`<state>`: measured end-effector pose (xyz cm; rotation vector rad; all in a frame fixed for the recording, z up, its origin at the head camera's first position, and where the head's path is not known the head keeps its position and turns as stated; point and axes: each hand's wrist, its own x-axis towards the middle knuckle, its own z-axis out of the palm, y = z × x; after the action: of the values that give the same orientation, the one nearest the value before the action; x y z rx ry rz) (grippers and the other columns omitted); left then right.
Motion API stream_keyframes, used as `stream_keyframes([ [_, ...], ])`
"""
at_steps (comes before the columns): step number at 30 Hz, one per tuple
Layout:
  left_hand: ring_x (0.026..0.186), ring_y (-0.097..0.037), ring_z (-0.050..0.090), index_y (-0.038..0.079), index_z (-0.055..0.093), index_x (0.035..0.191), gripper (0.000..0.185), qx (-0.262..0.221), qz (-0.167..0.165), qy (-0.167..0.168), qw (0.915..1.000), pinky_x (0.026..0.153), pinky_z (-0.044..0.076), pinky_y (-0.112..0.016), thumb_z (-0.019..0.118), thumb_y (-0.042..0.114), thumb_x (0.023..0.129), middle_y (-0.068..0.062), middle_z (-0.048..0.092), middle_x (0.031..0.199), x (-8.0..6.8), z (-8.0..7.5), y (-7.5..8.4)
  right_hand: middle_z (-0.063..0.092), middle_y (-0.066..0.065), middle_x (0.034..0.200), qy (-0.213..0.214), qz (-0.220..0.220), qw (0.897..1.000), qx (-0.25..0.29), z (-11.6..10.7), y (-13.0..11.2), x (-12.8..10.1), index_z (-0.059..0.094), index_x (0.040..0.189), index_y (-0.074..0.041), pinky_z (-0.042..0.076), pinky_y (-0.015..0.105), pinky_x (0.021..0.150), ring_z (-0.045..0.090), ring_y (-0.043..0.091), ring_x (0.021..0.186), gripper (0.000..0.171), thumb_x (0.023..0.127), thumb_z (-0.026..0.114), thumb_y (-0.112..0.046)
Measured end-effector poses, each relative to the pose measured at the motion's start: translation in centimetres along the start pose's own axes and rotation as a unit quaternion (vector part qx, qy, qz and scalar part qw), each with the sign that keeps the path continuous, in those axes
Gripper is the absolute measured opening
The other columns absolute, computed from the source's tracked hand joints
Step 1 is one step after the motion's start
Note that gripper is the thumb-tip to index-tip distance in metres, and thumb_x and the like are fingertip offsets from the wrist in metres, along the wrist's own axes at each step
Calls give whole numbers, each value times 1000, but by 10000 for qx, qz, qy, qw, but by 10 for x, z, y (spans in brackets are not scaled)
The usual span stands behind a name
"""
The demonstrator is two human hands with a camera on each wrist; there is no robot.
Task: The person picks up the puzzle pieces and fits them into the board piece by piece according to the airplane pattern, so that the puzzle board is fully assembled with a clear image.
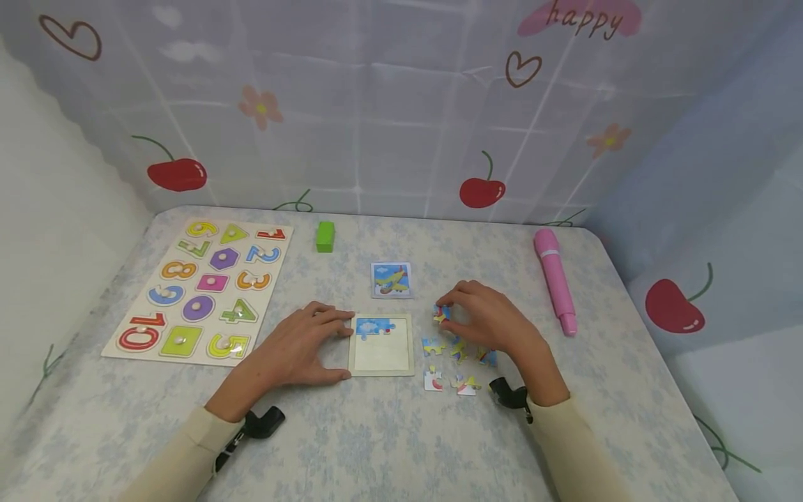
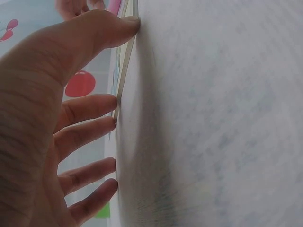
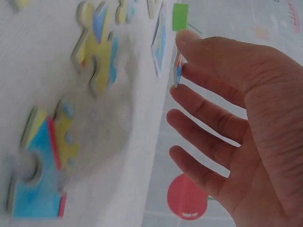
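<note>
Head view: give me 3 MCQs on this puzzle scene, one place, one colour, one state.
1. Where does the picture card lie?
A. just beyond the puzzle tray
B. on the number board
C. under the pink pen

2. What colour is the small block at the far side of the table?
A. red
B. green
C. black

3. What is the right hand doing?
A. lying flat, holding nothing
B. gripping the pink pen
C. pinching a puzzle piece

Answers:
1 A: the card sits right behind the puzzle tray, apart from the number board.
2 B: the block is bright green.
3 C: fingertips pinch a puzzle piece, also seen in the right wrist view; the pink pen lies untouched, and the left hand rests against the tray's edge.
</note>
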<state>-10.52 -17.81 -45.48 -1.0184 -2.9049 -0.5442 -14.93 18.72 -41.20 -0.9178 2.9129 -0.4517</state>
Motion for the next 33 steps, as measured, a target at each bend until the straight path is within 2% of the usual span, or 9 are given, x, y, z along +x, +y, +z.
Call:
stream_keyframes([
  [12, 127, -21, 48, 20, 72, 124, 69, -82, -45, -38, 9999, 97, 47, -47, 82, 64, 71, 5, 54, 148, -1, -2, 1, 66, 0, 110, -11, -317, 9995, -1, 6, -19, 18, 75, 117, -17, 55, 37, 85, 61, 16, 98, 35, 86, 82, -32],
  [24, 126, -21, 49, 20, 73, 122, 68, -9, 93, 134, 9999, 95, 48, -47, 82, 65, 71, 5, 55, 147, 0, 3, -2, 66, -2, 112, 60, -449, 9988, -160, 18, -33, 24, 75, 120, -19, 53, 37, 84, 61, 18, 99, 35, 88, 79, -34],
  [33, 129, -21, 47, 20, 72, 125, 70, -8, -21, -50, 10000, 98, 47, -48, 81, 66, 72, 6, 53, 149, 1, 0, -1, 65, -4, 112, -11, -516, 9983, -253, 29, -41, 29, 74, 119, -20, 52, 37, 86, 60, 17, 101, 34, 88, 80, -34],
])
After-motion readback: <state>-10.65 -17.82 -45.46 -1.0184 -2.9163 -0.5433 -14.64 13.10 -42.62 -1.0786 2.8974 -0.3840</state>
